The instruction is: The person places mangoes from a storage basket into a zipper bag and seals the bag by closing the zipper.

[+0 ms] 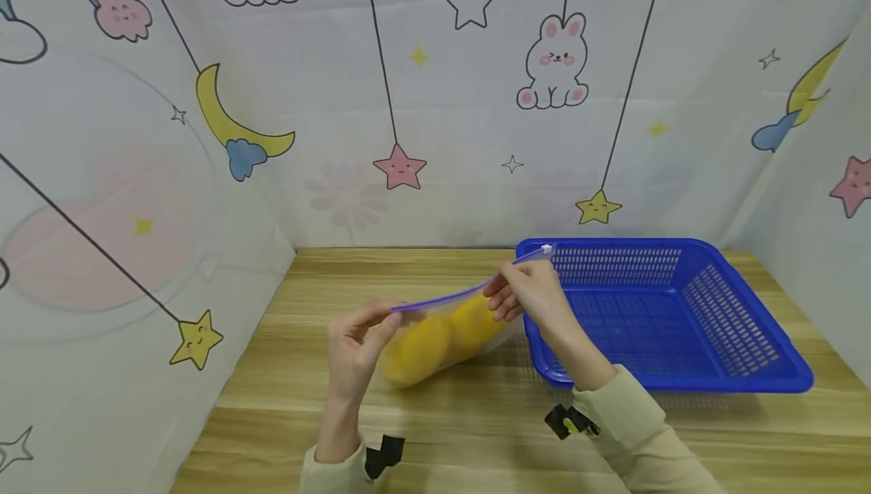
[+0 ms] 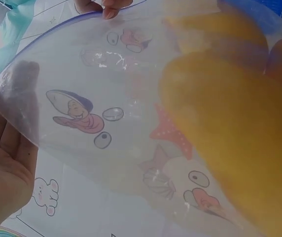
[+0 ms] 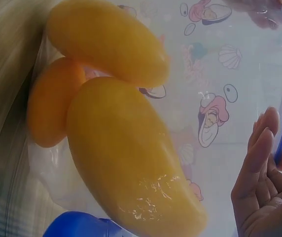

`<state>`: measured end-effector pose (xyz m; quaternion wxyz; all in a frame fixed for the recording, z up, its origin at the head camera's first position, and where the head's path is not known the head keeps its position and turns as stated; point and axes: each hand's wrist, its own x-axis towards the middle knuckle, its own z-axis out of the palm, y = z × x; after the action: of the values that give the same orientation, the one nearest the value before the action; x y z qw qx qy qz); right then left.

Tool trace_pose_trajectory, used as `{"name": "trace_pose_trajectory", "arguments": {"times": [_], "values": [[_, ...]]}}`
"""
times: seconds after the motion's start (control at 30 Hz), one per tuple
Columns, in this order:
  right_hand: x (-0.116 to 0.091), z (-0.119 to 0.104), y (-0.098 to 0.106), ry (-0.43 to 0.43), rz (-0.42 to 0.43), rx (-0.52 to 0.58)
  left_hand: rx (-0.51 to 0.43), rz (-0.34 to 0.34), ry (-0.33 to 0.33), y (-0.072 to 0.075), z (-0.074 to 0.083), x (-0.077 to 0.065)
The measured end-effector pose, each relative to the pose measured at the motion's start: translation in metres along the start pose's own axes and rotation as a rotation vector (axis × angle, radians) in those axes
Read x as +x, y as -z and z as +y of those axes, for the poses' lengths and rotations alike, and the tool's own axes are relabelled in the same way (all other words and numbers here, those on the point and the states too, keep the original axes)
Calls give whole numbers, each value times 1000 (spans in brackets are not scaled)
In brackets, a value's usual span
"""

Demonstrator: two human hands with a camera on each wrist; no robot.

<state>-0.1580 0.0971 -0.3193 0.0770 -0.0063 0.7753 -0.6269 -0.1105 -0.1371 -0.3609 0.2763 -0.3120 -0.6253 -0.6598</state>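
A clear zip bag (image 1: 506,333) printed with shells and sea figures hangs tilted between the hands, low over the wooden table. Its purple zip edge (image 1: 442,299) faces up, with a white slider (image 1: 547,250) at the right end. My left hand (image 1: 354,346) pinches the left end of that edge. Closer to the slider, my right hand (image 1: 534,290) pinches the edge between thumb and fingers. Inside lie two large yellow mangoes, one lower (image 3: 131,158) and one upper (image 3: 111,42) in the right wrist view, beside a smaller orange-coloured fruit (image 3: 54,103).
A blue perforated plastic basket (image 1: 680,384) stands on the table (image 1: 272,411) to the right, its left rim right by the bag and my right forearm. White printed cloth (image 1: 469,100) walls off the back and both sides.
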Motion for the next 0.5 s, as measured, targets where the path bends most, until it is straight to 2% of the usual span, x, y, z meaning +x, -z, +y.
{"name": "trace_pose_trajectory", "arguments": {"times": [0.23,0.33,0.5], "values": [[0,-1,0,5,-2,-10,57,-46,89,2,3,-3],[0,-1,1,9,-4,-19,34,-68,85,2,3,-3],[0,-1,2,22,-8,-41,-67,-89,80,3,4,-2]]}}
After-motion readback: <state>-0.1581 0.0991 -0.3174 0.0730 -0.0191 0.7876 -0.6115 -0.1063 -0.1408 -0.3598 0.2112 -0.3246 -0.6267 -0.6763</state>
